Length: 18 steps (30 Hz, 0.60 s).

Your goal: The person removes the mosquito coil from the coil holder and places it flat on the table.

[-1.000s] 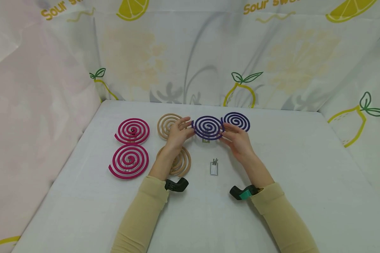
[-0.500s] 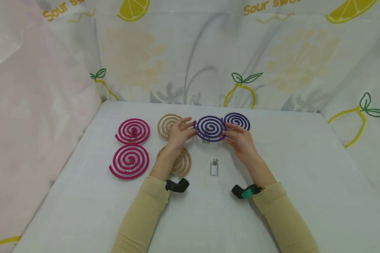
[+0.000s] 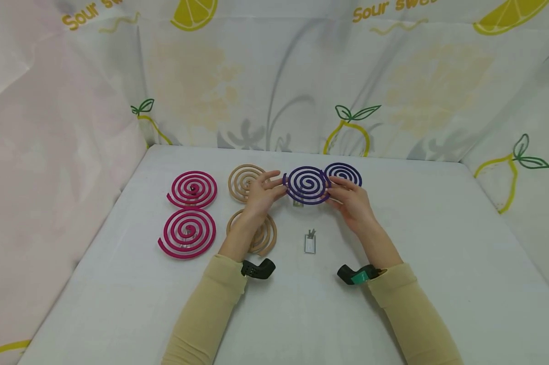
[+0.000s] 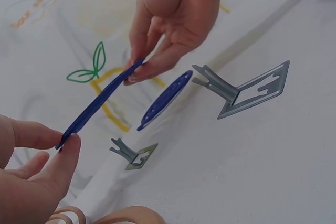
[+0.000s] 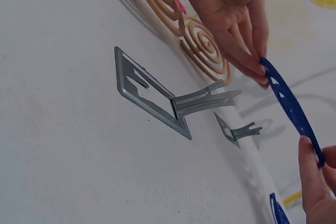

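Between both hands a purple mosquito coil [image 3: 308,185] is held in the air, above the far metal coil stand [image 4: 137,157]. My left hand [image 3: 261,197] pinches its left edge between thumb and fingers. The opposite edge is pinched by my right hand [image 3: 355,204]. Seen edge-on in the left wrist view, the held coil [image 4: 100,103] is tilted and apart from the stands. Nearer to me, another metal stand [image 3: 309,243] lies with its forked prong bent up. Behind the right fingers, a second purple coil [image 3: 345,166] is partly covered.
Two magenta coils [image 3: 190,230] sit on stands at the left of the white table [image 3: 297,319]. Two tan coils [image 3: 270,230] are beside and under my left arm, partly hidden. A lemon-print cloth [image 3: 293,76] hangs behind and at the sides.
Both hands and the held purple coil have shifted slightly right. The other coils and the stands stay in place.
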### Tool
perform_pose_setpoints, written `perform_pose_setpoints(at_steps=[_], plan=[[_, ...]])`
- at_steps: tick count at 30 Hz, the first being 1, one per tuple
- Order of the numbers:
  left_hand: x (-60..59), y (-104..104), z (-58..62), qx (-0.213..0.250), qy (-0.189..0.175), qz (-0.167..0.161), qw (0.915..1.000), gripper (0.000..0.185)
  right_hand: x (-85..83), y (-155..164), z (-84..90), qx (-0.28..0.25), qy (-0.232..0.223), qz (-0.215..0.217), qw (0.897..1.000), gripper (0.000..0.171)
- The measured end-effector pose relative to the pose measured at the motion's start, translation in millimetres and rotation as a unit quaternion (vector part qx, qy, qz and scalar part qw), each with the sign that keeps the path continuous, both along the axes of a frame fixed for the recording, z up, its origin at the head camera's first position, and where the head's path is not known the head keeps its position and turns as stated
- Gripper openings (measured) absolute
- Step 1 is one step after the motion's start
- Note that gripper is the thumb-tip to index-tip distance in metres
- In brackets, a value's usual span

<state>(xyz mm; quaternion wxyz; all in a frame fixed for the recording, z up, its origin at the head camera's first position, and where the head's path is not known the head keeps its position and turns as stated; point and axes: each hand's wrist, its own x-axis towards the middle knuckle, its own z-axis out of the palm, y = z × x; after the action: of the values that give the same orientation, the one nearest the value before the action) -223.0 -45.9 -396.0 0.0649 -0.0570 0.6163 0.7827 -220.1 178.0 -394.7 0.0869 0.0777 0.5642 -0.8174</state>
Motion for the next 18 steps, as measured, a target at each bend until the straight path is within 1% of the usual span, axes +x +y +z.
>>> perform_pose_setpoints(at_steps=[4,10,14,18], plan=[[0.7,1,-0.3,-0.004,0.001,0.002,1.0,0.052,-2.0,2,-1.0,-0.003,-0.001,0.003,1.0,0.035],[0.5,6,-3.3,-0.006,0.005,0.011,0.9999,0.052,-5.6,6,-1.9,0.002,-0.011,-0.003,1.0,0.02],[0.2,11,-6.7,0.011,0.007,0.025,0.9996,0.049,-7.1,10,-1.3,0.007,-0.016,0.0,1.0,0.019],[0.8,19,-9.4,0.042,0.006,0.025,0.9988,0.047,-5.9,16,1.6,0.022,-0.027,-0.006,0.999,0.026]])
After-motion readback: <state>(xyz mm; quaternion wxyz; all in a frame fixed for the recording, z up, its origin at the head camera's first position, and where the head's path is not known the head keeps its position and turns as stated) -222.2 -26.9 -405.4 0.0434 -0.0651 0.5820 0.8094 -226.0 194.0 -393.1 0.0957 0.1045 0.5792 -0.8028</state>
